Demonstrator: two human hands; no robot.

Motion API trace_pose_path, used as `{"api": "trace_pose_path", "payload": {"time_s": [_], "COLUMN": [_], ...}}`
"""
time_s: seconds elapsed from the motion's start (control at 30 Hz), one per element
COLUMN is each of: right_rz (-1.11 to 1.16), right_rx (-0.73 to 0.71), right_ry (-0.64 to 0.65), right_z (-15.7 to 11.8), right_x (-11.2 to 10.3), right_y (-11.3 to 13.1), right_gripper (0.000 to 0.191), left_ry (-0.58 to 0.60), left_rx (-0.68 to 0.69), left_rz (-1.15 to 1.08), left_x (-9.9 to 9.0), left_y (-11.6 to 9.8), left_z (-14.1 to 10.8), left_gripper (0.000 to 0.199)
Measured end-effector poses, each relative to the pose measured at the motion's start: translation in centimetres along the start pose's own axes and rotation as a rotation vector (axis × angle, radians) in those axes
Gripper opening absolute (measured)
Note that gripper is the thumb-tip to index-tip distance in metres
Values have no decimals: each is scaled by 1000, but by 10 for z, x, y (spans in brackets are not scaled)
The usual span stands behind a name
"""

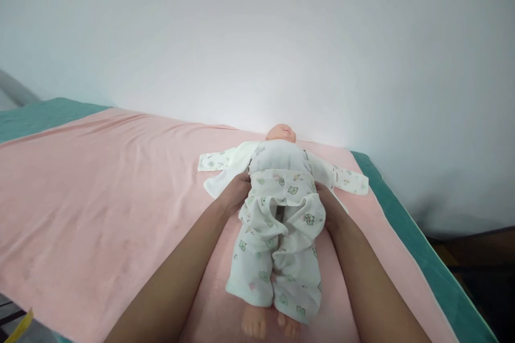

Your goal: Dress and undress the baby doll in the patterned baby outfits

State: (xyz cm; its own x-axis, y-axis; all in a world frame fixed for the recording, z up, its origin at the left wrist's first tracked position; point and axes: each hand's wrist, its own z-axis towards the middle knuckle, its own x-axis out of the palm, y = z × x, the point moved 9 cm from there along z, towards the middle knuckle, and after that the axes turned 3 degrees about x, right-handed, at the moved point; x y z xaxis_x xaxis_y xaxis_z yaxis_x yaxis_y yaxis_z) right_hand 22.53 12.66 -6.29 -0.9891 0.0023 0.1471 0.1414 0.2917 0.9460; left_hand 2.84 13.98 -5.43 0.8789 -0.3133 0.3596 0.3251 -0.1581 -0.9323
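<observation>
A baby doll (254, 323) lies on its back with its feet toward me. It wears white baby pants (295, 241) printed with small green animals, and its bare feet stick out of the cuffs. Above the waistband shows a white cloth or diaper (279, 156) around the belly. My left hand (237, 193) grips the left side of the pants near the waist, fingers partly hidden by the fabric. On the opposite side my right hand (326, 201) holds the waist too, its fingertips hidden. Beneath the doll an open white baby shirt (219, 159) spreads its sleeves to both sides.
A pink blanket (100, 203) covers most of the bed, with green sheet (402, 214) showing along the right edge and far left. A white wall (257, 37) rises behind the doll's head. Something yellow (22, 327) is at the lower left corner.
</observation>
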Motion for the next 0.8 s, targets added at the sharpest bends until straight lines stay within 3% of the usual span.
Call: {"api": "trace_pose_path", "payload": {"time_s": [0.13, 0.3, 0.53, 0.8], "right_rz": [0, 16, -186, -158], "right_rx": [-14, -64, -89, -89], "right_ry": [-3, 25, 132, 117], "right_z": [0, -10, -14, -10], "right_x": [1, 11, 7, 1], "right_y": [2, 13, 18, 13], "right_gripper": [32, 27, 38, 31], "left_ry": [-7, 26, 39, 77], "left_rx": [-24, 3, 57, 205], "left_rz": [-84, -18, 108, 337], "left_x": [2, 3, 3, 22], "left_y": [0, -3, -4, -33], "left_z": [-2, -4, -8, -19], "left_gripper": [29, 27, 32, 33]}}
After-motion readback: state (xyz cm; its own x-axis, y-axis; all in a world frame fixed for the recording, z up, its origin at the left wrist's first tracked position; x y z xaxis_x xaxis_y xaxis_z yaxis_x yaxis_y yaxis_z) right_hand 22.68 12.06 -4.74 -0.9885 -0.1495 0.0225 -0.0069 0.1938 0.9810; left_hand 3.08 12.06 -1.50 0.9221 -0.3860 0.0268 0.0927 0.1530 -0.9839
